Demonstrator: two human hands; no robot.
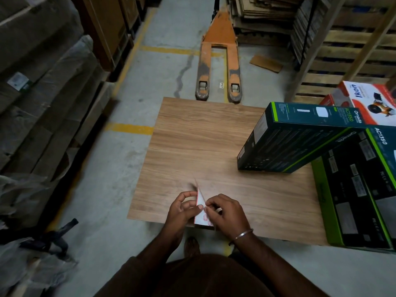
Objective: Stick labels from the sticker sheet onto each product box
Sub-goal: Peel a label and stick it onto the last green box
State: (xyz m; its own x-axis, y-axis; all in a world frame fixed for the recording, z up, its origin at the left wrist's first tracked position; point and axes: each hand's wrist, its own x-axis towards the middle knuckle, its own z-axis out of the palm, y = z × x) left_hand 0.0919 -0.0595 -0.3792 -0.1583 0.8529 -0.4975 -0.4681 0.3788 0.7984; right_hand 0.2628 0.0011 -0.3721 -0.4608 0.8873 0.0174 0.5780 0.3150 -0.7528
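On the left, wrapped cartons [42, 86] line the aisle, well apart from the work; the wooden board [203, 146] in the middle serves as the table. Over its near edge the left hand [182, 211] pinches the sticker sheet [200, 205] between thumb and curled fingers, holding it up edge-on to the camera, while the right hand [225, 213] has its fingertips narrowed to a pinch at the sheet's face, seemingly working a label loose; whether a label has lifted yet cannot be told. To do this well, I would judge it best to keep the left grip firm close to the label being peeled, bend the backing slightly away, and lift one corner cleanly so the label does not curl or tear. Further right, the upper dark green product box [300, 136] leans on a lower product box [360, 189], with a red and white box [368, 101] behind; an orange pallet jack [218, 61] stands beyond the board
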